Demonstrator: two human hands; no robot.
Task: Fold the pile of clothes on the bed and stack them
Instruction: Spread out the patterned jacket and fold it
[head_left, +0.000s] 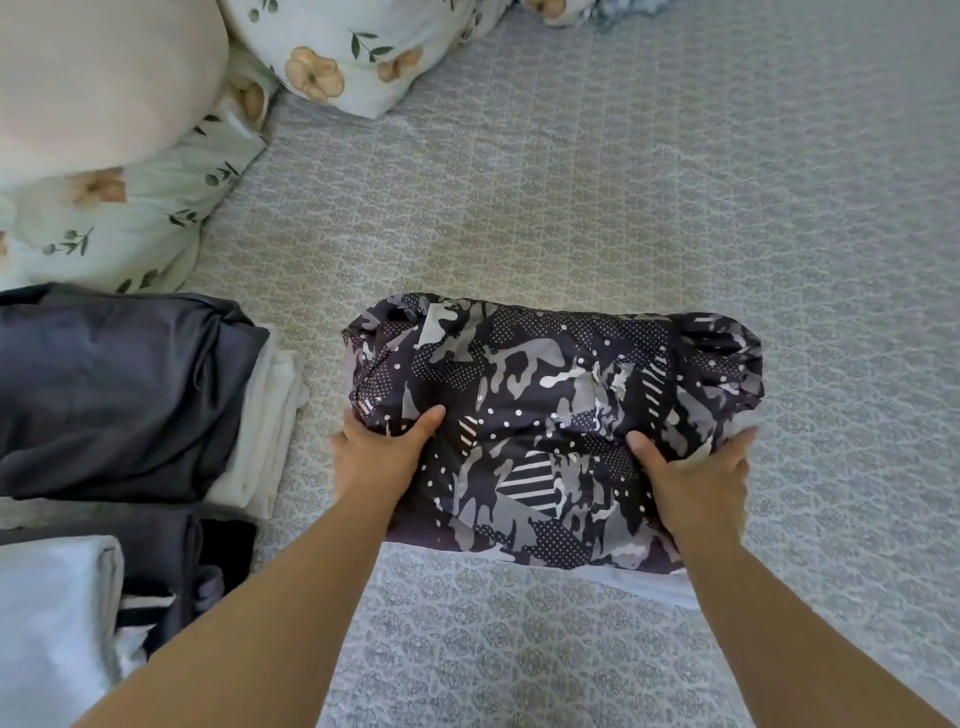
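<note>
A folded camouflage jacket (550, 395), black, grey and white with dots and stripes, lies as a puffy bundle in the middle of the bed. My left hand (382, 457) grips its near left side, thumb on top and fingers tucked under the fabric. My right hand (696, 478) grips the near right side the same way, thumb pressing on top. To the left sits a stack of folded clothes (119, 395), dark grey on top of white.
The grey patterned bedspread (623, 182) stretches around the jacket. Floral pillows (363, 47) and a plain cream pillow (93, 78) lie at the far left. More folded items, white (52, 623) and dark (171, 561), sit at the near left.
</note>
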